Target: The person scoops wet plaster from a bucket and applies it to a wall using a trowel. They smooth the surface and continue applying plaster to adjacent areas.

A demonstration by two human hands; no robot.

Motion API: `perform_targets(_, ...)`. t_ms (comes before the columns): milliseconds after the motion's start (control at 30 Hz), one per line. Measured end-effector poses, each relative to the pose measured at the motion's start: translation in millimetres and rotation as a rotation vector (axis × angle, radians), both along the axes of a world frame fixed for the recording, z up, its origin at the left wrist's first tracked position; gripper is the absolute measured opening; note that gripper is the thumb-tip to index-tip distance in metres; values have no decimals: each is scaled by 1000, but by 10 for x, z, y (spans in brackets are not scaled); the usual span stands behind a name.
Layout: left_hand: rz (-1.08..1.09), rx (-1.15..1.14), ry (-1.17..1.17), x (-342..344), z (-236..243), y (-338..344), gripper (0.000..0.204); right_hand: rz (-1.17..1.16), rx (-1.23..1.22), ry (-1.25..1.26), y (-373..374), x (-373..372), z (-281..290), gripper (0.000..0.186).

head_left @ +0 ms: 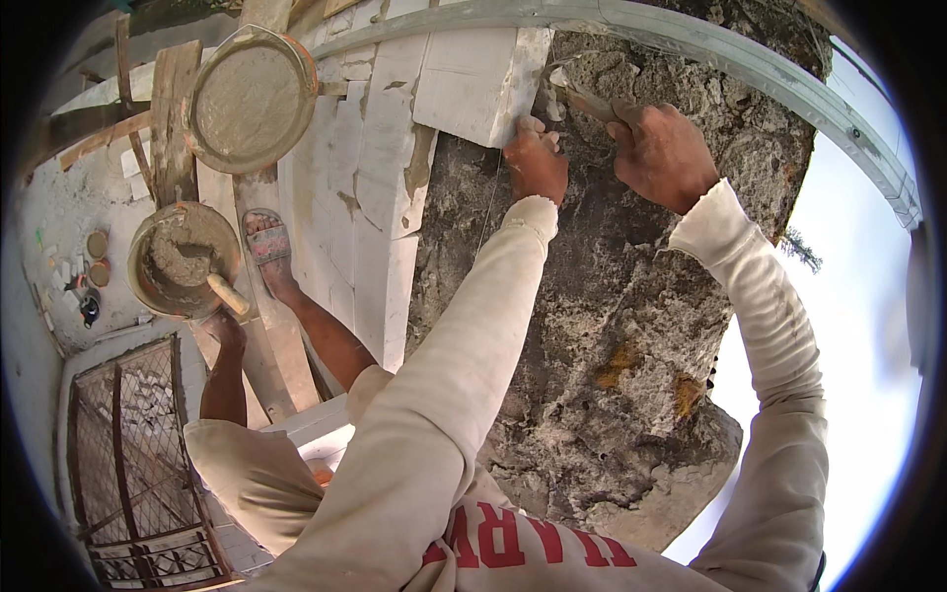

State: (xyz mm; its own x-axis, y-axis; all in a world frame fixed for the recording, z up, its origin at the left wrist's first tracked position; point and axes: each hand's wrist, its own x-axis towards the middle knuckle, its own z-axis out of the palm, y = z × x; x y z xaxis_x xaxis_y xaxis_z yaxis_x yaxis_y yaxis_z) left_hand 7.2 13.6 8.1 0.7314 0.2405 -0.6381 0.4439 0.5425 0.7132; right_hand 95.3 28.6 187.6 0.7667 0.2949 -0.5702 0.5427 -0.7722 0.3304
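My right hand (667,156) is closed around a slim, mortar-smeared hand tool (584,99). Its tip reaches the joint between the end of a white block (472,81) and the rough, dark concrete wall (582,296). Just below that block's end is my left hand (538,166), its fingers curled and pinched together beside the joint; what they hold, if anything, is hidden. A thin line runs down the concrete close to my left hand. Several white blocks (380,158) are laid in rows to the left, with grey mortar smeared along their joints.
A wide bucket (187,116) of grey mortar stands at the upper left. Below it, a second bucket (135,281) holds mortar and a wooden-handled tool (228,293). My feet are on planks (258,360). A metal bar (681,28) arcs overhead; a mesh grille (138,444) lies lower left.
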Motion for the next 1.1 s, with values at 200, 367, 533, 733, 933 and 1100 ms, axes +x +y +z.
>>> perform_targets(200,16,-8,32,-2,-121,66,12,-68,370,-202,201,-126,-111,21)
perform_targets(367,-20,-41,52,33,-91,55,10,-76,167,-34,498,85,26,24)
perform_targets(533,-104,-53,67,9,-59,71,21,39,198,-103,-21,-150,-19,28)
perform_targets(733,-15,-29,39,47,-148,83,10,-96,599,-261,401,-116,-61,22)
perform_targets(933,-10,-48,6,69,-113,65,9,-4,89,70,130,-65,75,36)
perform_targets(1100,-54,-64,3,91,-229,86,13,5,373,-184,253,-197,-100,31)
